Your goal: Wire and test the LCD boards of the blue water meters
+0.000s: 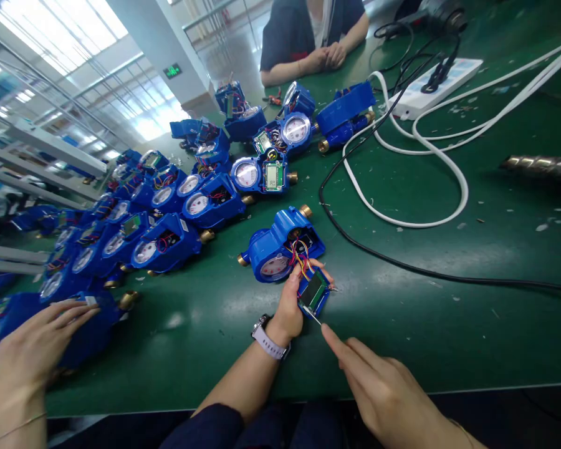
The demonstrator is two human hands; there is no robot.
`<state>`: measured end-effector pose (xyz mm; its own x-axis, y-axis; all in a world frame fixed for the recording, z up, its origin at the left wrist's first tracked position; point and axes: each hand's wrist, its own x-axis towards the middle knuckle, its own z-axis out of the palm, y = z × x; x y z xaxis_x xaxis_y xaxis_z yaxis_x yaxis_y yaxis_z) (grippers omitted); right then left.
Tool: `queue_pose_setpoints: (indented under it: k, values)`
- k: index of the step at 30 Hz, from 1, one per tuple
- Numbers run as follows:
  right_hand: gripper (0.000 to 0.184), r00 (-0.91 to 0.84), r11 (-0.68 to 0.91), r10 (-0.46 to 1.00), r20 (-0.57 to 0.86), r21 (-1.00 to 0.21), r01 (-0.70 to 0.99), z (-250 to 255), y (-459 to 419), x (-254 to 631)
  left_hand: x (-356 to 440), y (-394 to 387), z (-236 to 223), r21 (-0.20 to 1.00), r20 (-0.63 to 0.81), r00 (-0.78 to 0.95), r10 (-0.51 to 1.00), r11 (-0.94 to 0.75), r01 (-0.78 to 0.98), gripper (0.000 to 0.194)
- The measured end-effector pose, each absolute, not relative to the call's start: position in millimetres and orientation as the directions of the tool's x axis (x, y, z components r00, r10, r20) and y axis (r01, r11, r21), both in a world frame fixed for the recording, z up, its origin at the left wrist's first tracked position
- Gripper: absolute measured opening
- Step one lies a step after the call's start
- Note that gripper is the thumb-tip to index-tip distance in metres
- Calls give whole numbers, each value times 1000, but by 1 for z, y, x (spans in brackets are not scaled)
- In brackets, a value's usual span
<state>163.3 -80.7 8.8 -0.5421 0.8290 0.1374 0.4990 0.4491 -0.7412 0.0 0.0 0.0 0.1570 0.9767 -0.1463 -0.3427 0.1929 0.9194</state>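
My left hand (288, 308), with a watch on its wrist, is wrapped round a small circuit board with a dark display (313, 289). Thin coloured wires (302, 254) run from this board into the open housing of a blue water meter (275, 252), which lies tilted on the table just beyond. My right hand (378, 380) pinches a slim metal tool (314, 317), its tip at the near edge of the board. Most of the tool is hidden by the fingers, so its exact kind cannot be made out.
Blue water meters (168, 240) stand in rows to the left. At the far left, a co-worker's hand (35, 343) rests on one. Another person's hands (330, 57) lie clasped across the green table (402, 324). A power strip (434, 87), cables and a drill-like bit (542, 164) are at right.
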Motion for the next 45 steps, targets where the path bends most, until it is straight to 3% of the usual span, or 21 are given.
queue_pose_setpoints:
  k: [3, 6, 8, 11, 15, 18, 25, 30, 35, 39, 41, 45]
  values:
    - [43, -485, 22, 868, -105, -968, 248, 16, -79, 158, 0, -2, 1, 937, -186, 116, 976, 212, -277, 52]
    - [47, -503, -411, 770, -393, -908, 80, 24, -76, 153, -1, -2, 0, 952, -200, 90, 976, 215, -217, 53]
    - [51, -518, -491, 727, -451, -869, 67, 26, -74, 153, -2, -1, -2, 954, -183, 91, 979, 200, -225, 55]
    - [47, -500, -363, 767, -403, -914, 180, 28, -70, 160, -5, 1, -6, 947, -156, 106, 982, 179, -265, 56]
    - [41, -492, -26, 854, -167, -959, 281, 31, -68, 175, -7, 3, -8, 935, -112, 154, 982, 156, -317, 56]
    - [49, -556, 168, 831, -23, -942, 290, 30, -69, 181, -8, 3, -8, 929, -104, 168, 980, 156, -335, 55]
    - [58, -611, 448, 786, 92, -766, 461, 22, -71, 183, -9, 4, -12, 947, -109, 128, 986, 142, -290, 53]
    - [61, -639, 638, 741, 208, -517, 571, 26, -68, 181, -8, 2, -10, 940, -133, 123, 983, 165, -298, 54]
    - [68, -655, 712, 701, 281, -324, 623, 33, -65, 177, -7, -1, -7, 948, -171, 102, 980, 192, -255, 55]
    - [70, -681, 740, 673, 290, -262, 620, 35, -65, 176, -5, -2, -6, 954, -198, 97, 975, 215, -209, 61]
    - [67, -665, 718, 694, 276, -324, 616, 34, -65, 177, -4, -2, -5, 954, -196, 101, 975, 214, -211, 62]
    - [54, -601, 598, 772, 207, -557, 577, 30, -65, 177, -2, -3, -3, 947, -163, 123, 979, 191, -259, 58]
